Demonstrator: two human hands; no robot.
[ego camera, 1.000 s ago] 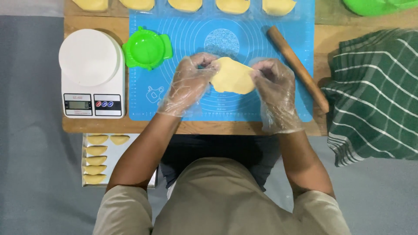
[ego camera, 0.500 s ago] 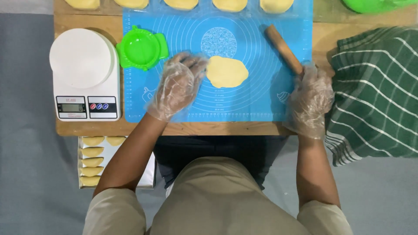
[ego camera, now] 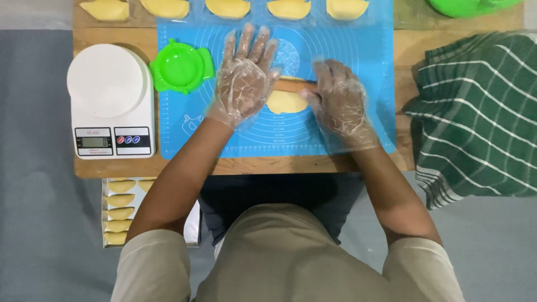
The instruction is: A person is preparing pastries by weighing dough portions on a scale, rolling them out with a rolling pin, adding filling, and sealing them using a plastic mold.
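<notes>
You sit at a wooden worktop [ego camera: 251, 165] with a grey floor [ego camera: 39, 223] around it. A smooth blue mat [ego camera: 369, 120] with thin white rings lies flat on the wood.

On the left stands a white kitchen scale [ego camera: 110, 100] with a round top and small buttons. Just beside it, on the mat's left edge, is a shiny green round dough press [ego camera: 180, 67]. Along the far edge sits a row of soft yellow folded pastries [ego camera: 229, 8]. On the right lies a dark green cloth [ego camera: 475, 112] with white lines, all crumpled. Down near your left arm, off the worktop, a tray [ego camera: 193, 223] holds more small yellow pastries in a line.

Both of your hands wear thin, crinkly clear gloves. Your left hand [ego camera: 246, 75] is spread flat with the fingers wide apart, lying on the left end of a wooden rolling pin [ego camera: 293, 85]. Your right hand [ego camera: 338, 100] is laid palm down over the right end, fingers close together and a little bent.

The rolling pin rests across the far side of a flat, pale yellow piece of dough [ego camera: 286, 103]. The dough lies in the middle of the mat, between your two hands.
</notes>
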